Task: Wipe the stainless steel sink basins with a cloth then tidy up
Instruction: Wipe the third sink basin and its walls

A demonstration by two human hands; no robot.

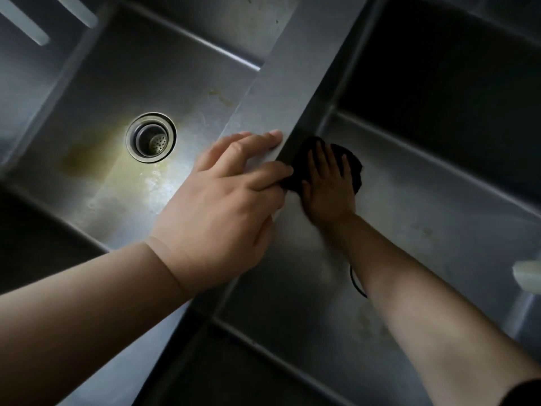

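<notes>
We look down on a stainless steel double sink, two basins parted by a flat divider (pixel 281 83) that runs from the upper middle toward the lower left. Our right hand (pixel 329 186) reaches into the right basin (pixel 439 218) and lies flat on a dark cloth (pixel 355 162), fingers straight and spread, palm down. This grip is wide and pressing rather than clenched: the cloth sits under the palm and fingers, bunched against the basin floor right at the foot of the divider wall, and its dark edge shows past the fingertips and on the side away from the divider. We cannot tell how much of the cloth is hidden under the hand.

Our left hand (pixel 222 206) rests on top of the divider, fingers straight and laid along the steel, holding nothing; the thumb hangs over the edge toward the right basin, close to the cloth.

The left basin (pixel 87 112) shows a round strainer drain (pixel 151 137) with yellowish-brown staining on the floor around it. The right basin floor carries faint marks near our forearm. A thin dark band (pixel 355 281) peeks out beside the right forearm. At the far right edge, a pale object (pixel 528 272) is blurred.
</notes>
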